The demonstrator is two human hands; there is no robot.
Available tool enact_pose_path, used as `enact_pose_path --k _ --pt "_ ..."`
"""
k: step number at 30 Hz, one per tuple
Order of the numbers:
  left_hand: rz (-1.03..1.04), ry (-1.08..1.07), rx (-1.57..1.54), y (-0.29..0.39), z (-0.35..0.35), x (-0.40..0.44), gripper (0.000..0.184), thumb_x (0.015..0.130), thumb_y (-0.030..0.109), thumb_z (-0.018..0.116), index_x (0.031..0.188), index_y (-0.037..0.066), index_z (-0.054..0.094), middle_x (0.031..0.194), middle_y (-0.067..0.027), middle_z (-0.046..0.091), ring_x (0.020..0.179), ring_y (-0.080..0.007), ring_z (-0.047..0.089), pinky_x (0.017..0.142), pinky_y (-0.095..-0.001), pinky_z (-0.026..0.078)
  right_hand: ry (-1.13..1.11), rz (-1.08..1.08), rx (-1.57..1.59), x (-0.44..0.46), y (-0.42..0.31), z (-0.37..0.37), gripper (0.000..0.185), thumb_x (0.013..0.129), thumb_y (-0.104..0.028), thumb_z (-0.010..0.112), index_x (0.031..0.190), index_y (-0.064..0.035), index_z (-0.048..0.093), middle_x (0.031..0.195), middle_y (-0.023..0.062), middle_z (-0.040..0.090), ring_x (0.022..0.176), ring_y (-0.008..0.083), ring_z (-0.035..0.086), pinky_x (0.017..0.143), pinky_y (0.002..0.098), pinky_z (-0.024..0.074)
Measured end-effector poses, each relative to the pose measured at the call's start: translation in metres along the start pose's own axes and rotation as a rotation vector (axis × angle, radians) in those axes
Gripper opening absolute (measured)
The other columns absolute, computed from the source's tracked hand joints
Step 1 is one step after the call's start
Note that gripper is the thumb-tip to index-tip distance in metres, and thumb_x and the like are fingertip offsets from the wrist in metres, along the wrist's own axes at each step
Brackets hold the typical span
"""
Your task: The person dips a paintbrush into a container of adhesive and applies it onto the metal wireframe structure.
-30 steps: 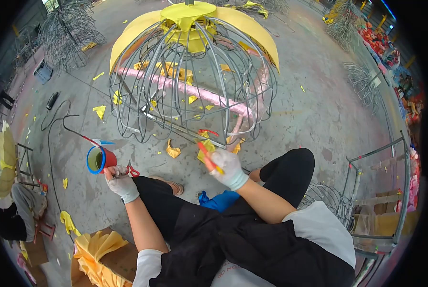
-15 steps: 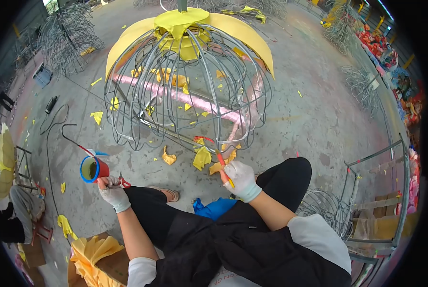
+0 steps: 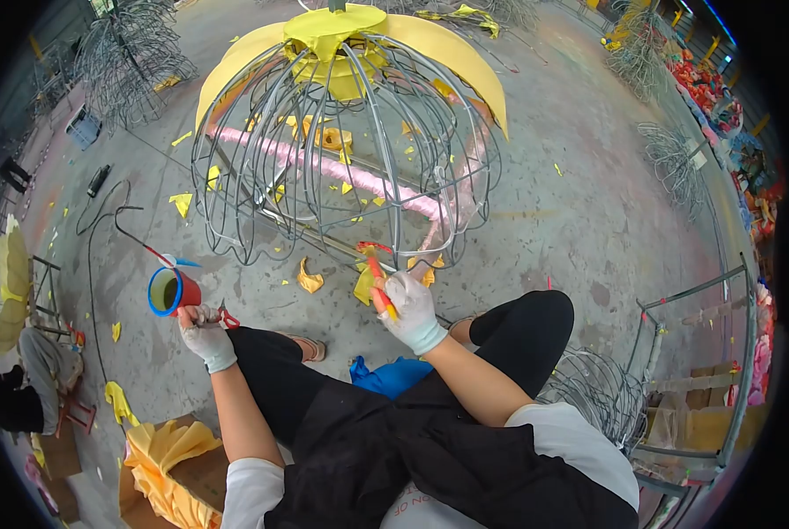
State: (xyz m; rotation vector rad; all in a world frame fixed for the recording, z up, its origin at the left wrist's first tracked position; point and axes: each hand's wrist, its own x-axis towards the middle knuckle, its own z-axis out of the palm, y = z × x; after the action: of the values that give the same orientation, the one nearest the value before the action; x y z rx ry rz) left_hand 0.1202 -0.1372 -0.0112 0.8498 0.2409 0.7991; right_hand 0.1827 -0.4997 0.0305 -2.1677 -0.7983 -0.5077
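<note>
My left hand [image 3: 204, 338], in a whitish glove with fingertips bare, is closed on a red cup [image 3: 187, 292] with a blue rim. Red-handled scissors [image 3: 228, 319] hang at the same hand. My gloved right hand [image 3: 407, 309] grips a red and yellow brush [image 3: 379, 280], its tip pointing up toward the lower edge of the wire frame [image 3: 385, 150]. Whether the tip touches a wire I cannot tell. Yellow fabric [image 3: 280, 53] covers part of the frame's top. A pink-wrapped bar [image 3: 332, 163] runs beneath the wires.
Yellow scraps [image 3: 310, 277] lie on the floor. Blue cloth [image 3: 385, 376] is between my legs. A cardboard box [image 3: 202, 476] with orange fabric stands lower left, a metal rack [image 3: 736, 388] at right. Another person [image 3: 46, 366] sits at far left.
Over the last second my left hand and the cup have shifted slightly left. Since half a second ago, my right hand has moved a little up and left with the brush.
</note>
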Motion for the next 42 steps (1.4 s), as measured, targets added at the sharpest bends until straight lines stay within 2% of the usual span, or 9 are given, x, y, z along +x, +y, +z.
enact_pose_path --k 8,12,18,23,28,32,34,38,42 --pt "-0.034 -0.008 -0.019 -0.002 0.007 0.002 0.034 0.098 0.030 0.047 0.068 0.016 0.040 0.060 0.0041 0.035 0.055 -0.0103 0.032 0.055 -0.0254 0.027 0.007 0.134 0.180 -0.061 0.021 -0.008 0.024 0.080 -0.010 0.071 0.102 -0.0028 0.064 0.085 0.0120 0.060 0.067 0.0251 0.057 0.061 0.0324 0.0467" --pt "-0.061 -0.039 -0.034 -0.001 -0.006 0.002 0.033 0.098 0.030 0.051 0.069 0.016 0.041 0.060 0.0043 0.036 0.055 -0.0097 0.031 0.057 -0.0251 0.029 0.681 1.647 1.870 -0.107 0.050 0.001 0.024 0.085 -0.013 0.066 0.108 -0.0051 0.063 0.089 0.0127 0.061 0.072 0.0242 0.058 0.065 0.0322 0.0490" --pt "-0.059 -0.036 -0.018 0.006 -0.009 0.003 0.034 0.097 0.030 0.050 0.068 0.017 0.040 0.060 0.0044 0.036 0.056 -0.0101 0.034 0.055 -0.0261 0.031 0.783 1.313 2.330 -0.103 0.054 0.052 0.022 0.091 -0.014 0.060 0.112 -0.0063 0.061 0.094 0.0147 0.061 0.079 0.0243 0.059 0.070 0.0327 0.0511" --pt "-0.100 -0.029 -0.107 0.004 -0.023 0.007 0.035 0.097 0.033 0.052 0.067 0.017 0.041 0.059 0.0047 0.037 0.055 -0.0101 0.034 0.056 -0.0267 0.033 0.590 1.107 2.709 -0.084 0.045 0.097 0.022 0.094 -0.012 0.054 0.114 -0.0052 0.060 0.095 0.0164 0.061 0.084 0.0242 0.059 0.071 0.0331 0.0511" --pt "-0.115 0.015 -0.185 0.005 -0.032 0.011 0.036 0.096 0.035 0.053 0.067 0.017 0.042 0.058 0.0047 0.038 0.054 -0.0102 0.035 0.056 -0.0270 0.033 0.419 1.230 2.658 -0.063 0.020 0.115 0.025 0.095 -0.011 0.052 0.118 -0.0056 0.057 0.099 0.0179 0.061 0.086 0.0249 0.059 0.074 0.0340 0.0521" --pt "-0.096 0.023 -0.196 0.001 -0.032 0.012 0.037 0.096 0.035 0.052 0.066 0.017 0.042 0.057 0.0044 0.038 0.054 -0.0102 0.034 0.056 -0.0268 0.032 0.352 1.118 2.403 -0.035 0.007 0.079 0.027 0.091 -0.012 0.058 0.117 -0.0058 0.058 0.097 0.0209 0.064 0.077 0.0285 0.063 0.070 0.0382 0.0547" --pt "-0.089 0.026 -0.181 -0.003 -0.033 0.008 0.037 0.097 0.035 0.052 0.066 0.017 0.042 0.057 0.0043 0.038 0.054 -0.0103 0.035 0.055 -0.0268 0.032 0.415 1.027 2.009 -0.024 0.014 0.056 0.026 0.090 -0.011 0.060 0.115 -0.0059 0.056 0.090 0.0190 0.065 0.072 0.0288 0.065 0.064 0.0373 0.0562" --pt "-0.065 -0.022 -0.112 -0.002 -0.023 0.011 0.037 0.097 0.034 0.050 0.066 0.017 0.042 0.057 0.0042 0.038 0.054 -0.0104 0.035 0.055 -0.0268 0.031 0.594 1.036 1.812 0.014 0.015 0.047 0.022 0.091 -0.012 0.060 0.111 -0.0061 0.054 0.085 0.0172 0.066 0.069 0.0281 0.067 0.058 0.0354 0.0573" --pt "-0.025 0.103 -0.077 -0.002 -0.003 0.003 0.035 0.097 0.031 0.052 0.066 0.017 0.043 0.056 0.0041 0.037 0.052 -0.0108 0.034 0.054 -0.0265 0.031 0.508 1.343 1.880 0.023 0.010 0.061 0.020 0.090 -0.012 0.060 0.109 -0.0069 0.053 0.085 0.0172 0.066 0.067 0.0258 0.067 0.055 0.0318 0.0565"
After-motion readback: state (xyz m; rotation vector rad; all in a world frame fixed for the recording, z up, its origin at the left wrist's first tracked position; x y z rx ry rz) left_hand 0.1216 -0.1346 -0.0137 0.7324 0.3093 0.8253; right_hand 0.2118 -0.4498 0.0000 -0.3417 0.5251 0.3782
